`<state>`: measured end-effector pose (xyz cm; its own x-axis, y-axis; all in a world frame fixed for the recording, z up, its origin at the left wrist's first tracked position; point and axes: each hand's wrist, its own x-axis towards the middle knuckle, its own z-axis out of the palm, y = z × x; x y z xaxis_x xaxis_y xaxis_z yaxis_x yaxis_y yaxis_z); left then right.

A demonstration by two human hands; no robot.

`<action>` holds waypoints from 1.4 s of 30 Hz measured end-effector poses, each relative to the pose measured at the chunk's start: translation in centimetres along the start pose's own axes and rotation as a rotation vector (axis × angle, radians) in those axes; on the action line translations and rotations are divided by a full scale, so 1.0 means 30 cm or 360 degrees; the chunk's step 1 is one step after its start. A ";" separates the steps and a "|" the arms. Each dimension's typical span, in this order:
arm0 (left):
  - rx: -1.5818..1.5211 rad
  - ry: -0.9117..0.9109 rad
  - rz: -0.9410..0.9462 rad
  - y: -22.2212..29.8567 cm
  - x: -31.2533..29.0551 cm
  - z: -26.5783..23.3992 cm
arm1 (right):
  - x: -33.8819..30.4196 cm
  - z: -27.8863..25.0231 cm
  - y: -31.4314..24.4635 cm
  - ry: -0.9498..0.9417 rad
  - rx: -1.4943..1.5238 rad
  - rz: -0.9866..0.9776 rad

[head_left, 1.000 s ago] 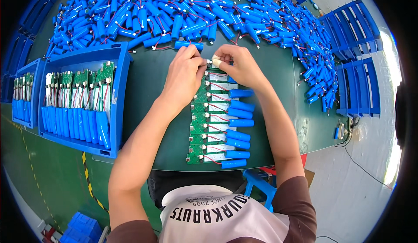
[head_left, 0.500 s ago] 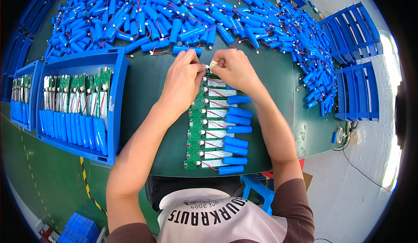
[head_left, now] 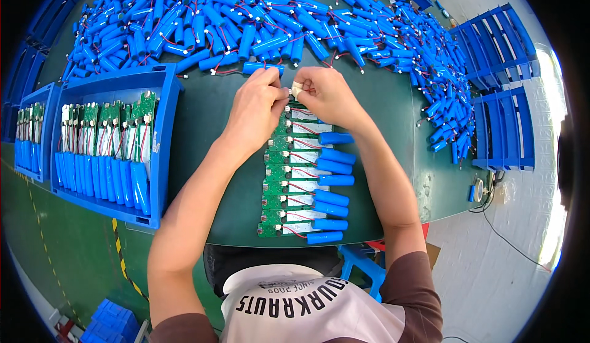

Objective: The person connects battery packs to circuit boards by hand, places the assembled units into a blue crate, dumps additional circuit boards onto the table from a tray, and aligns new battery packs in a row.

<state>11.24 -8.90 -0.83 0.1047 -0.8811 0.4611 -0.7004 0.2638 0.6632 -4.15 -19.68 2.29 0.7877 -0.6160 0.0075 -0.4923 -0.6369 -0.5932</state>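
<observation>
At the far end of a row of green circuit boards [head_left: 275, 172], my two hands meet fingertip to fingertip. My left hand [head_left: 259, 106] is closed on the edge of the farthest board, most of which its fingers hide. My right hand [head_left: 327, 96], with pale covers on its fingertips, pinches a small white wire connector [head_left: 290, 93] against that board; a bit of red wire shows by the fingers. Down the row towards me, red wires run from the boards to blue cylindrical batteries [head_left: 332, 197] lying along the right side.
A large heap of blue wired batteries [head_left: 215, 23] spreads over the far part of the green table [head_left: 206, 112]. On the left, a blue bin [head_left: 166, 106] holds boards with batteries, beside a smaller similar bin [head_left: 50, 128]. Blue racks [head_left: 501, 48] stand at the right.
Both hands stay together at the farthest board, with only slight finger shifts. The view has moved slightly, so the row and bins appear a little displaced.
</observation>
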 end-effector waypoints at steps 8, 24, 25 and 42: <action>0.0007 0.0060 0.0001 -0.002 -0.009 0.011 | -0.040 -0.099 0.037 -0.0108 0.0183 -0.0013; 0.0152 -0.0097 -0.0032 0.432 -0.337 0.041 | -0.250 0.012 0.153 0.0573 0.0275 -0.0470; 0.0299 -0.0235 -0.0069 0.521 -0.398 0.069 | -0.263 0.006 0.152 0.0575 0.0191 -0.0471; 0.0567 -0.0338 0.0039 0.361 -0.444 -0.115 | -0.584 -0.036 -0.002 0.0326 -0.0499 -0.0452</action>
<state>4.70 7.06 2.26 -0.0372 -0.9475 0.3175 -0.9053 0.1665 0.3908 -18.32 -9.35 3.06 0.8337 -0.4558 0.3117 -0.3807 -0.8834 -0.2733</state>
